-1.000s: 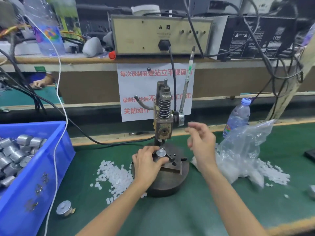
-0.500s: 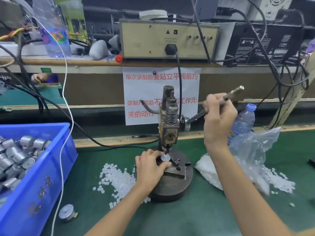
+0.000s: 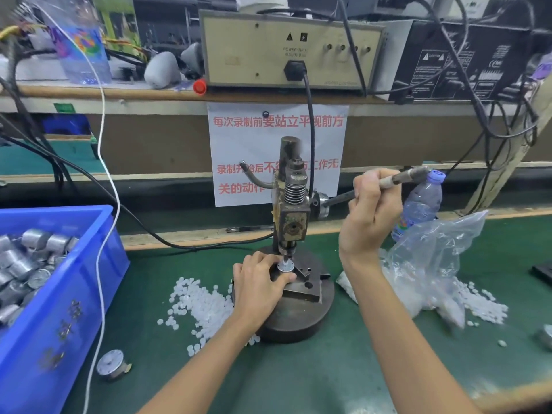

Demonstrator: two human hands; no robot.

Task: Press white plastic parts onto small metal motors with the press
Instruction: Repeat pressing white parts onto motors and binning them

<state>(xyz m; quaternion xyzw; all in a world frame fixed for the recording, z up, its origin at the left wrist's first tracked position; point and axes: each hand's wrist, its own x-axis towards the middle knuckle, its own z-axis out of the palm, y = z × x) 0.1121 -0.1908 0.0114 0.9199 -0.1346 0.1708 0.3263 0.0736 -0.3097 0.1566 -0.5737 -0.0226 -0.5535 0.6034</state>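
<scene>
Your right hand point(image 3: 370, 210) is wrapped round the press lever point(image 3: 401, 177), which slants up to the right. Your left hand point(image 3: 260, 282) pinches the small motor point(image 3: 285, 266) between thumb and fingers, seated on the fixture block point(image 3: 304, 289) of the press point(image 3: 292, 204). The ram tip meets the motor's top; the white part there is too small to make out. Loose white plastic parts point(image 3: 200, 303) lie on the green mat point(image 3: 298, 383) against the base's left side. More spill from the clear bag point(image 3: 433, 258) on the right. The blue bin point(image 3: 74, 294) of motors sits far left, with one stray motor point(image 3: 112, 364) just in front of it.
</scene>
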